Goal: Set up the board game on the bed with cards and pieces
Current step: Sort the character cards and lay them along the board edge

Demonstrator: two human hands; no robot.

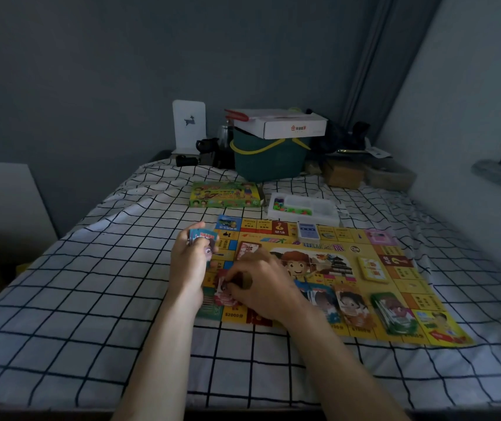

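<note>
Left hand (190,258) at frame centre, fingers curled round a fanned stack of cards (202,238) just off the game board's (401,287) left edge. Right hand (258,284) beside it, fingertips pinching a pink card (223,294) down on the board's lower-left corner. Further up the checked bed (91,268): green game box (225,194), white piece tray (302,208).

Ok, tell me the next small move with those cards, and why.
Probably let go of the card the right hand is laying on the board, then draw another from the stack in the left hand; three piles already line the near edge.
</note>
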